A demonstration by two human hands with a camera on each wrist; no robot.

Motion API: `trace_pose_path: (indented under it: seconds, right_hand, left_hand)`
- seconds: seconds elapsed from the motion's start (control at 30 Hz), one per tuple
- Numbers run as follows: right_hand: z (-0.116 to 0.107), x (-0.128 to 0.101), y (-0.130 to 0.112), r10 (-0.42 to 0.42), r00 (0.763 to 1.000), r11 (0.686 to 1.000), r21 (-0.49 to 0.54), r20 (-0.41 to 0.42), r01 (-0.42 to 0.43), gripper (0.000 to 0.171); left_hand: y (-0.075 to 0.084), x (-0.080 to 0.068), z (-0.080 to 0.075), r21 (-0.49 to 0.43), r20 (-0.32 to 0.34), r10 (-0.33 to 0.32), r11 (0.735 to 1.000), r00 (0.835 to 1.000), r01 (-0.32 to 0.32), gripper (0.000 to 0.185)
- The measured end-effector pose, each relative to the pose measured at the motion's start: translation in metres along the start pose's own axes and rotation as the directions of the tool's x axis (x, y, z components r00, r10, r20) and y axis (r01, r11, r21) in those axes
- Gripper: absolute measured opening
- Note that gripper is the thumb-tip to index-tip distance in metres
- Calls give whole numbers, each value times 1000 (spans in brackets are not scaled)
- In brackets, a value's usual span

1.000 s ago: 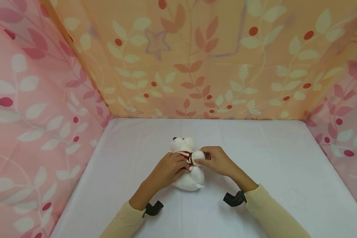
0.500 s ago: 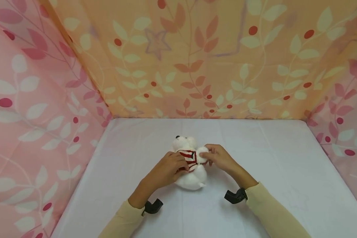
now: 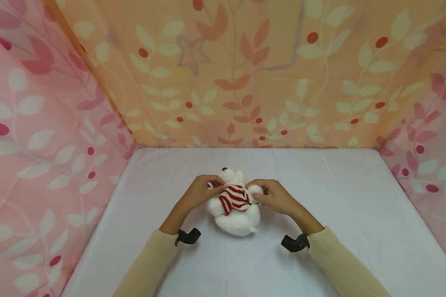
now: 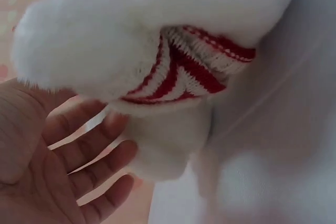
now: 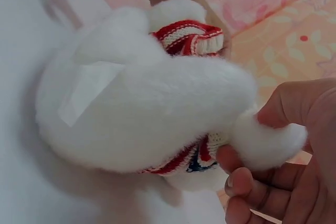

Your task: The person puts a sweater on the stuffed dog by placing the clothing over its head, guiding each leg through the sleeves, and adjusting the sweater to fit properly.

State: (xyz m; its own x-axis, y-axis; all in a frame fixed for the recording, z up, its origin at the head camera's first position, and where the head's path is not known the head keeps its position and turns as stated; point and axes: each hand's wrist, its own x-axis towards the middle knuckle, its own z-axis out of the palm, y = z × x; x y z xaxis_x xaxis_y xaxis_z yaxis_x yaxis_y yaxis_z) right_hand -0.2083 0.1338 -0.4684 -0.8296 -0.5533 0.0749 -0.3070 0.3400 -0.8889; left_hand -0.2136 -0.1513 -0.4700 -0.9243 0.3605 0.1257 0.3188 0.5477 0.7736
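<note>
Plush bear [image 3: 235, 208] in a red-striped sweater [image 3: 236, 197] lies centred on the white surface [image 3: 338, 198]. Left hand [image 3: 202, 190] pinches the sweater's far-left edge; right hand [image 3: 273, 196] fingers [image 5: 247, 182] grip the right paw, apparently steadying the bear.

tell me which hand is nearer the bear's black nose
Left. The left hand is at the plush bear's head side, just left of the nose; the right hand pinches the paw farther right.
</note>
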Motion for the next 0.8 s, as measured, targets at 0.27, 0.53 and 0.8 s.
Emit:
trace_pose_path:
  seconds: [0.27,0.53,0.8]
  right_hand:
    - [1,-3,1,-31,994,995,-97,-107,21,25]
    - [1,-5,6,-126,987,990,-76,-102,118,39]
    - [2,-9,10,-103,989,992,-82,-106,94,26]
  left_hand:
    - [-7,6,4,-60,21,-32,998,999,33,14]
    - [-12,3,11,-85,-14,-27,996,1000,26,12]
    - [-17,-1,18,92,-179,-12,995,984,29,9]
